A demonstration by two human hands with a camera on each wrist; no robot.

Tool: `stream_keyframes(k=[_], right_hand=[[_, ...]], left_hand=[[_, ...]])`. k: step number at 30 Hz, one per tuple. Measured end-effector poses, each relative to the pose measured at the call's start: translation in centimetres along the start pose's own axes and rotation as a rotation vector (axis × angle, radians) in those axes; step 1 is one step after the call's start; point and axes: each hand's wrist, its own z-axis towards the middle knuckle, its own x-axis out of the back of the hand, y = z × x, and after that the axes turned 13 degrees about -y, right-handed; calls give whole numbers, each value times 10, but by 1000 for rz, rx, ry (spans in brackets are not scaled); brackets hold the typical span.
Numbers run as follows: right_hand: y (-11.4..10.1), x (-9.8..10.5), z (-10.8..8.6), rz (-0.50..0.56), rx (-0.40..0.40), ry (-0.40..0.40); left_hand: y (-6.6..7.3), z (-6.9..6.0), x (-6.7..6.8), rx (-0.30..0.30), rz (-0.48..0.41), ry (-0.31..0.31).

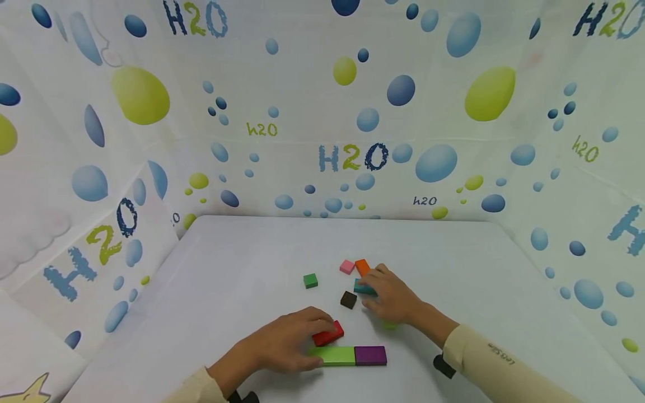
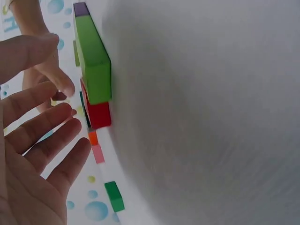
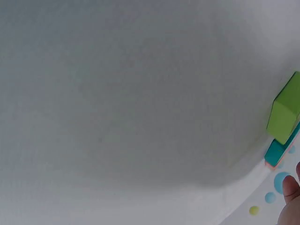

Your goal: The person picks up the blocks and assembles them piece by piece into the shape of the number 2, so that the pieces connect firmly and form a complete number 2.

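Observation:
In the head view my left hand (image 1: 288,341) hovers by a red block (image 1: 328,334) and a long light-green block (image 1: 336,356). The left wrist view has its fingers spread loosely, apart from the red block (image 2: 100,115). A purple block (image 1: 370,355) lies end to end with the light-green one. My right hand (image 1: 395,298) reaches over a teal block (image 1: 364,287), its fingers partly covering that block. In the right wrist view only a thumb (image 3: 290,189) and a bit of hand show, apart from the teal block (image 3: 273,153). A yellow-green block (image 1: 389,324) sits under this hand, mostly hidden.
Near the right hand lie an orange block (image 1: 362,267), a pink block (image 1: 346,267) and a dark brown block (image 1: 349,300). Farther left is a green block (image 1: 310,280). A white table (image 1: 242,252) bears everything, with patterned cloth (image 1: 297,101) hanging behind and at the sides.

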Motion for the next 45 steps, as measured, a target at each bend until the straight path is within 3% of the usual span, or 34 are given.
stream_keyframes(k=[3,11,23,31,45], right_hand=[[3,2,0,-11,-52,-2],[8,7,-1,-45,-165,-61],[17,1,1,-13,-239,-95],[16,4,3,110,-272,-117],[14,7,0,175,-247,-87]], left_hand=[[3,-1,-2,-37,60,14],[6,-3,-14,-204,222,87],[9,-7,-15,-218,337,63],[9,-9,-14,-216,312,60],[7,-10,-15,-225,308,84]])
